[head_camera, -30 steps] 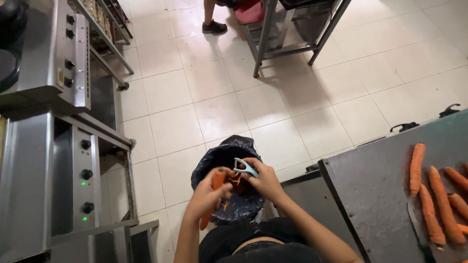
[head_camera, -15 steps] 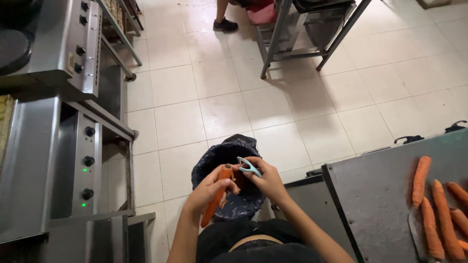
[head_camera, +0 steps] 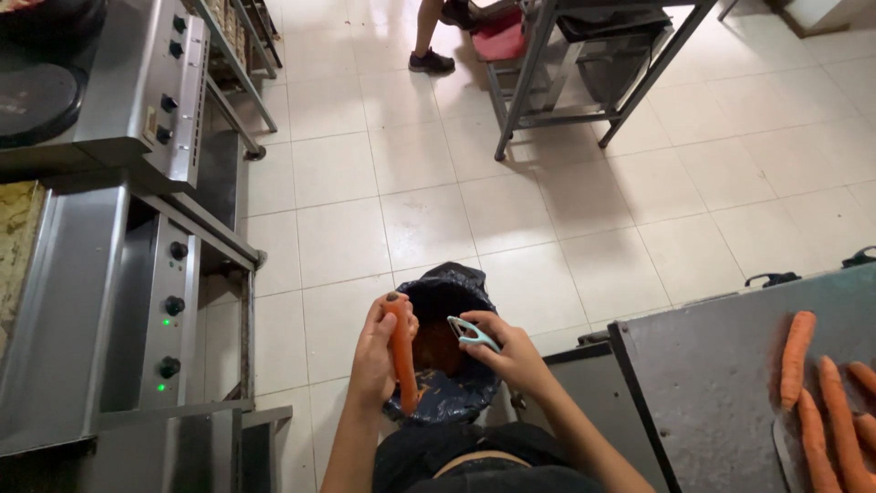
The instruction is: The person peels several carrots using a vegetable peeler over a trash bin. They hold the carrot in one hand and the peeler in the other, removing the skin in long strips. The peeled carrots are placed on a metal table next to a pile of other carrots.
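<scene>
My left hand (head_camera: 372, 358) grips an orange carrot (head_camera: 402, 356), held upright over a bin lined with a black bag (head_camera: 445, 383). My right hand (head_camera: 513, 354) holds a light blue peeler (head_camera: 472, 332) just right of the carrot, a small gap between them. Orange peelings lie inside the bag. Both hands are over the bin, close in front of my body.
Several carrots (head_camera: 826, 397) lie on a dark work surface (head_camera: 721, 393) at the right. Steel cooking appliances with knobs (head_camera: 169, 301) stand on the left. A metal rack (head_camera: 584, 64) and another person's leg (head_camera: 427, 36) are far across the tiled floor.
The carrot has turned more upright in my left hand, and the peeler has drawn off it to the right. The camera has tilted, so the view shifts slightly.
</scene>
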